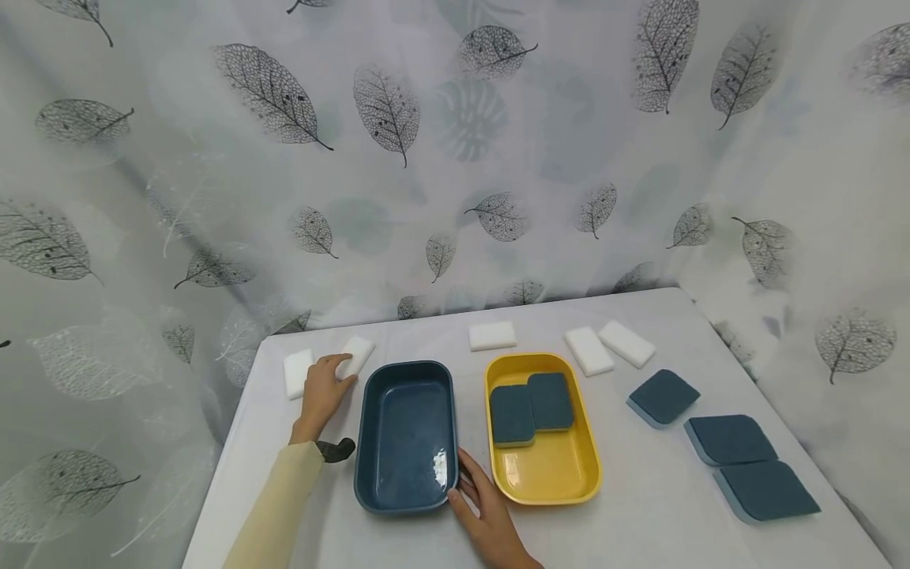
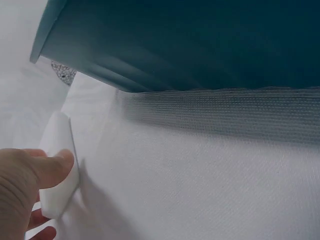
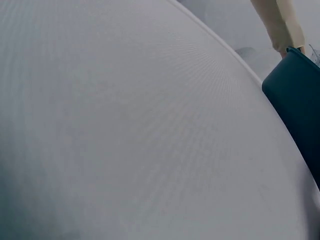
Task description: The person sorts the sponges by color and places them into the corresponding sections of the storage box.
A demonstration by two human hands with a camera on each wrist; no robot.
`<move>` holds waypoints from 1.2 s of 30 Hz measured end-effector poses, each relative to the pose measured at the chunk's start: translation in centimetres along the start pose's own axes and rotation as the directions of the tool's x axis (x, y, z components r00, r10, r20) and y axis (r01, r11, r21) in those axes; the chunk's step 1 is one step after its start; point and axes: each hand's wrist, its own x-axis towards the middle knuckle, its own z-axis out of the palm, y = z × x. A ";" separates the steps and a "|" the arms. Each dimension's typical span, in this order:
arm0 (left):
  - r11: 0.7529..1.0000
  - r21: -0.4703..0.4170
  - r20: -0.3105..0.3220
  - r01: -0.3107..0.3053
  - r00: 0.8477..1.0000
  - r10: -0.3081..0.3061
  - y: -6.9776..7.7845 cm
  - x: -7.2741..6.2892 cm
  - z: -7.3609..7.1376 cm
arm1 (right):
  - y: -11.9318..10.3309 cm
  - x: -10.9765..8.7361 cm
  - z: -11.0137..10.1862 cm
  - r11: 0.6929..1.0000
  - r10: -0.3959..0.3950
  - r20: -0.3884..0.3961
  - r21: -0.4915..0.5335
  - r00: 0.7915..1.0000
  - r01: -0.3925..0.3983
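My left hand (image 1: 325,397) pinches a white sponge block (image 1: 357,355) at the table's back left. In the left wrist view, the thumb lies across the face of this white block (image 2: 60,195), with fingers behind it. My right hand (image 1: 486,518) holds the front right corner of a dark blue dish (image 1: 408,510), thumb at the rim and fingers along the outer wall. No contents show inside this dish. The right wrist view catches the dish's side (image 3: 300,105), but the right hand's grip is hardly visible there.
Right of the blue dish, a yellow dish (image 1: 547,478) holds two dark blue sponges (image 1: 512,415). Another white block (image 1: 298,373) lies left of my left hand. More white blocks (image 1: 492,336) lie along the back. Three blue sponges (image 1: 664,397) lie at the right. A leaf-print curtain (image 1: 384,197) hangs behind.
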 end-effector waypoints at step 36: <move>0.976 -0.211 -0.154 -0.053 0.988 0.021 5.5 -8.2 -3.1 | 0.2 0.0 0.0 0.999 -0.029 -0.011 -0.016 1.000 0.029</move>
